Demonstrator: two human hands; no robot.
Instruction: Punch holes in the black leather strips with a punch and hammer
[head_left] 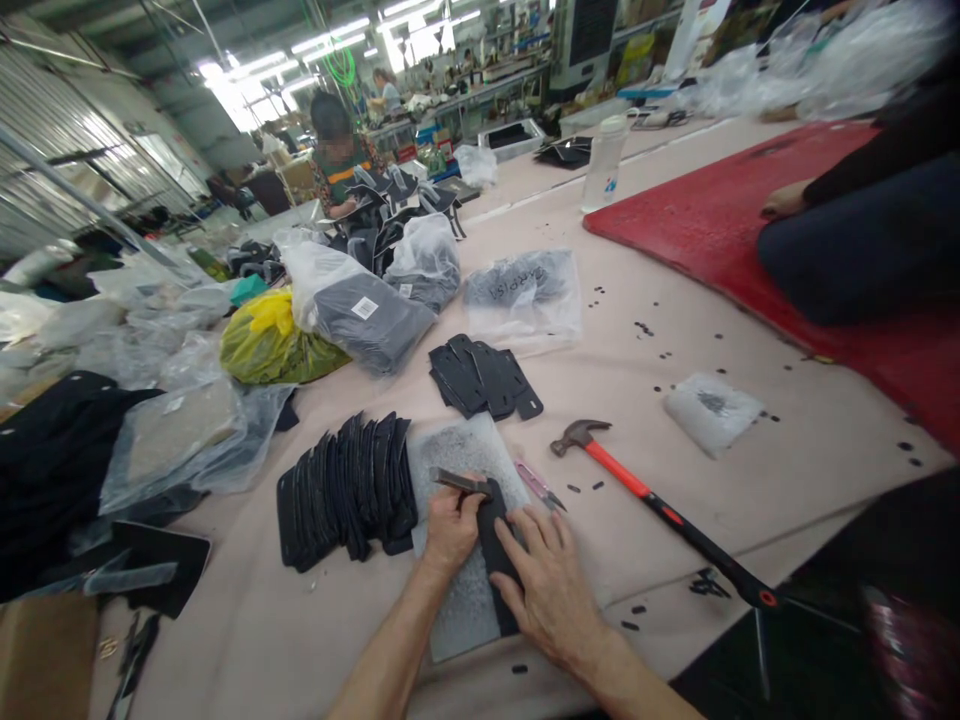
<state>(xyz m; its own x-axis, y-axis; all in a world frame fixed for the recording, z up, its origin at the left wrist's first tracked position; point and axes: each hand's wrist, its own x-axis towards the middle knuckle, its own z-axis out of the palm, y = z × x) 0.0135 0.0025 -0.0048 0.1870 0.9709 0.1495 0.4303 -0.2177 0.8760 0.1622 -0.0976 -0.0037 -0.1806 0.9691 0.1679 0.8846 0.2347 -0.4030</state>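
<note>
My left hand [450, 525] is closed around a small metal punch tool [459, 482], whose tip rests on the top end of a black cut piece [496, 545]. That piece lies on a grey pitted pad [469, 450] on the pale table. My right hand [551, 585] lies flat with fingers spread, pressing down on the black piece. A stack of similar black pieces [346, 490] stands fanned just left of the pad. A hammer with an orange and black handle [652, 505] lies to the right, untouched.
Small pink snips [538, 485] lie beside the pad. A second pile of black pieces [484, 378] and several plastic bags [521, 295] lie beyond. Punched black dots are scattered about. A red mat [712, 220] with a seated person lies at right. Other workers sit far behind.
</note>
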